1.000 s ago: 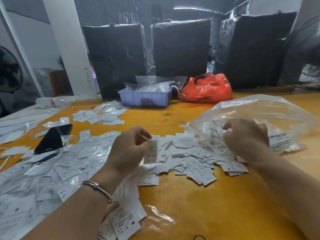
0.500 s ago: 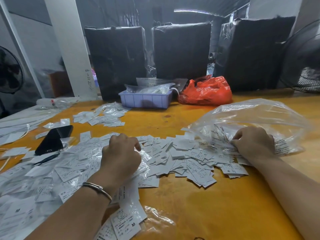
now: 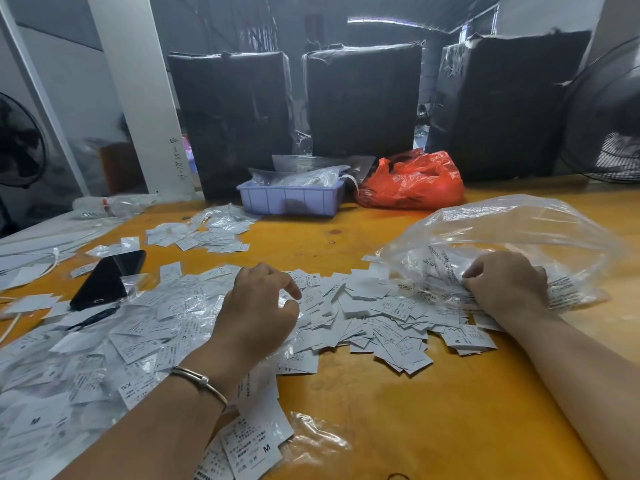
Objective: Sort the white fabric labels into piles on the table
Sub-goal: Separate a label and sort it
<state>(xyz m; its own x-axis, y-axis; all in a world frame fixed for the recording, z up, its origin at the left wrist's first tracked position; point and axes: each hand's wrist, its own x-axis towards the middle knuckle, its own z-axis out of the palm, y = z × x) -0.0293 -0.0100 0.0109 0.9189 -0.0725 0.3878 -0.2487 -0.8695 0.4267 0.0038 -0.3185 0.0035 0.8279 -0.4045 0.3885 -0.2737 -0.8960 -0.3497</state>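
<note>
Spreading across the yellow tabletop (image 3: pixel 398 410): white fabric labels (image 3: pixel 367 306), heaped beside a clear plastic bag (image 3: pixel 502 237). Left of the bag, left hand (image 3: pixel 258 306) resting on the heap, fingers loosely curled, holding nothing visible. At the bag's mouth, right hand (image 3: pixel 505 285) pinching its film. Best lifting single labels, reading size marks before piling.

Bare forearms, no sleeves; thin silver bangle (image 3: pixel 199 380) on left wrist.
</note>
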